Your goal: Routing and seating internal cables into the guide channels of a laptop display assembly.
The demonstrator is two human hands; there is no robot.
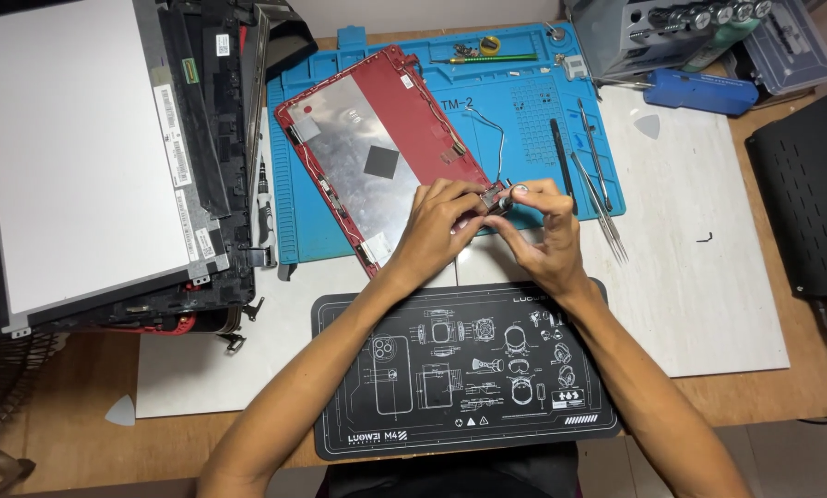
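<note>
A: Two hands meet at the near right corner of the red laptop lid (pixel 386 152), which lies face down and tilted on the blue repair mat (pixel 533 101). The left hand (pixel 437 226) presses its fingers closed on that corner, and the right hand (pixel 543 231) pinches a small metal hinge piece (pixel 496 196) that sits right at the lid's corner, touching it

B: How would you judge the lid to handle?

A: Light and thin, I'd say, a plastic shell with a foil lining and a dark square pad near its middle. It probably flexes if lifted by one corner, so gripping both long edges looks safer. Thin cables (pixel 487 129) run along the lid's right edge and loop off it; those look fragile and easy to snag

B: And the hinge piece?

A: Small, stiff, likely slippery metal; a fingertip pinch by its sides suits it, as the right hand does now

B: What else lies around the lid?

A: Right of it, tweezers (pixel 607 217) and a black pry tool (pixel 559 157) rest on the mat. Left of it stands a stacked laptop screen panel (pixel 72 157). Nearer the person than the lid lies a black printed mat (pixel 460 369) on the worktop (pixel 82 387)
</note>
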